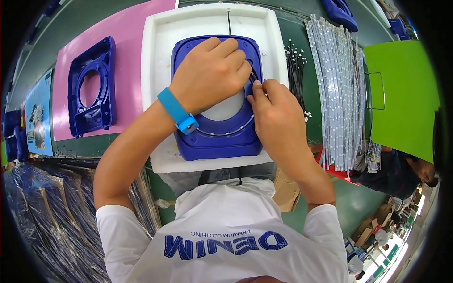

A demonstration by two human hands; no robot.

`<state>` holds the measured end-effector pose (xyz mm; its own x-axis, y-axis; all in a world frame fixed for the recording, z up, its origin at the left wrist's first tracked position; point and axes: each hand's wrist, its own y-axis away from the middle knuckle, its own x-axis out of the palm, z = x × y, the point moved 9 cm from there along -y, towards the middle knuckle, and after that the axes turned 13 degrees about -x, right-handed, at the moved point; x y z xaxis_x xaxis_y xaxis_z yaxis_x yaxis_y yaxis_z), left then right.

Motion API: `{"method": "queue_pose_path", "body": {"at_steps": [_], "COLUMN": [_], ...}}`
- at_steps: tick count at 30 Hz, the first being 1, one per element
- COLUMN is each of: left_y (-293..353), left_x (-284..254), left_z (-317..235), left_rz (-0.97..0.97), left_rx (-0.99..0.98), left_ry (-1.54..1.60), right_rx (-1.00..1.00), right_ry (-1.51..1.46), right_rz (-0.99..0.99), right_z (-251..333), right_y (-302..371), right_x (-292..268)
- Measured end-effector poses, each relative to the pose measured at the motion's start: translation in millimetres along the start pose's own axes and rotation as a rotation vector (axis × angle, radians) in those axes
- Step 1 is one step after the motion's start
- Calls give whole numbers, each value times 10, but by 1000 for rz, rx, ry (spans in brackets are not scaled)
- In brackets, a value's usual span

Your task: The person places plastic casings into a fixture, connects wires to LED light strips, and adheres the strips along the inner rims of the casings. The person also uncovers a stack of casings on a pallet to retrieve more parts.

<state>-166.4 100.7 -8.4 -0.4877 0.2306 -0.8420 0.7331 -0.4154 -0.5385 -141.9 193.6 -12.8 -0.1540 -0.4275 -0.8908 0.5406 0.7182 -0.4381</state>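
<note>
A blue plastic frame [214, 141] with a large round opening lies on a white foam tray [160, 56]. A thin light strip [226, 133] with small dots runs around the inside edge of the opening. My left hand [210, 73], with a blue band on its wrist, lies with curled fingers on the frame's upper right part and holds it down. My right hand [273, 111] sits at the right side of the opening, fingertips pinched on the strip beside my left fingers. The upper right of the opening is hidden under both hands.
A second blue frame [92, 87] lies on a pink mat [137, 33] to the left. Right of the tray are a bundle of black wires [296, 70], a pile of long white light strips [337, 94] and a green sheet [401, 94]. Another person [401, 174] is at the lower right.
</note>
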Motion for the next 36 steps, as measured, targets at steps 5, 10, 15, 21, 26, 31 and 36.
{"method": "queue_pose_path", "body": {"at_steps": [5,10,15,21,26,31,36], "left_y": [41,-22,-63,-22,-62,148,827], "left_x": [42,-98,-149,98,74,-95,-616], "left_z": [-34,-28,418,639,621,662,439], "left_rz": [44,-113,-38,171,213,115,53], "left_rx": [-15,7,-154,-455,-458,-480,-455], "left_ry": [-108,-39,380,537,459,479,546], "right_rx": [-5,3,5,-44,-46,3,-61], "right_ry": [-9,-43,-38,1,-2,-97,-206], "right_rz": [48,81,119,110,100,47,23], "right_z": [11,-26,-13,17,30,-23,88], "right_y": [-15,-24,-24,-42,-40,-3,139], "right_x": [15,51,66,50,55,23,-281]}}
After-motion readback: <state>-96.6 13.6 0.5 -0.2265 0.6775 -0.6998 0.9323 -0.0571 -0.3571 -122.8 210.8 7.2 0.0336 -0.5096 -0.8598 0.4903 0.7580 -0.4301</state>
